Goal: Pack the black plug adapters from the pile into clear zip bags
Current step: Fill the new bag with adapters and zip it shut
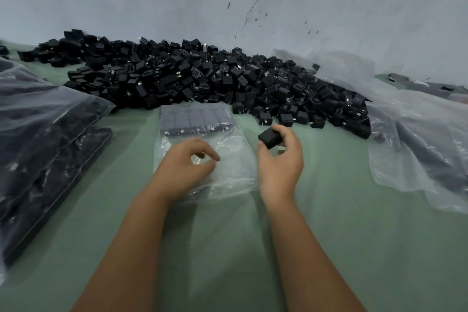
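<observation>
Nearest the camera, both forearms are extended over the green cloth (329,210). The left hand (182,167) is laid on the near, open end of the clear zip bag (228,157), thumb and forefinger curled toward each other on the film; whether the film is actually pinched cannot be told. The right hand (281,159) is held just right of the bag, fingers and thumb clamped on one black adapter (269,137), raised off the cloth.

The bag's long axis is seen to run away from the person. A row of adapters (195,119) is already seated at its far, closed end. The held adapter lies right of the bag and past its mouth, so it is judged that it must be brought back and left before insertion.

Beyond lies the loose pile (202,78). Filled bags (45,139) are stacked at left; crumpled plastic (417,134) lies at right.
</observation>
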`<state>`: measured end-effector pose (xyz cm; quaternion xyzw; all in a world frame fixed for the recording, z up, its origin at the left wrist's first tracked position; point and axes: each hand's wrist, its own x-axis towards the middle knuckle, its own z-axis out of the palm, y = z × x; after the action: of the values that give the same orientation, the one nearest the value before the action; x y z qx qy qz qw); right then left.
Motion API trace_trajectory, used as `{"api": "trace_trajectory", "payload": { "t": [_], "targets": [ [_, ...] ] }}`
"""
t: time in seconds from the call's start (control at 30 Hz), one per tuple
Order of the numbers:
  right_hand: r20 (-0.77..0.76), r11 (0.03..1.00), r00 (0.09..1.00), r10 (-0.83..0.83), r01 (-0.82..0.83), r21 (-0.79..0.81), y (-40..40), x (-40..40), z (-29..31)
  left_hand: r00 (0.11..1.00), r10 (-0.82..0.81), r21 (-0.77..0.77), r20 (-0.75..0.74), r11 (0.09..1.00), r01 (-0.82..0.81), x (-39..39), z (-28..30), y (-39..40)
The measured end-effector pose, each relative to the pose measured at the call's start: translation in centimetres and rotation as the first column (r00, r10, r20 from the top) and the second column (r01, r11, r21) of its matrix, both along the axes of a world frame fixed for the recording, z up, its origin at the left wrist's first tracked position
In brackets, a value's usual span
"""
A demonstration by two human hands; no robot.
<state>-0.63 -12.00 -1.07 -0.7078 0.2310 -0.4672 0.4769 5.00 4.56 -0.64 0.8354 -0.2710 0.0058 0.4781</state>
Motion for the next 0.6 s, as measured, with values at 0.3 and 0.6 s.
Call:
{"api": "trace_trajectory", "payload": {
  "t": [0.3,0.6],
  "targets": [
    [0.102,0.902,0.983,0.153,-0.096,-0.422,3.9,-2.1,0.3,0.898,-0.322,-0.027,-0.301,0.944,0.33,-0.5,0.7,1.2],
    [-0.008,0.671,0.933,0.361,-0.265,-0.692,6.6,-2.1,0.0,0.973,-0.059,-0.319,-0.223,0.948,-0.016,0.2,1.4,2.9]
  ]
}}
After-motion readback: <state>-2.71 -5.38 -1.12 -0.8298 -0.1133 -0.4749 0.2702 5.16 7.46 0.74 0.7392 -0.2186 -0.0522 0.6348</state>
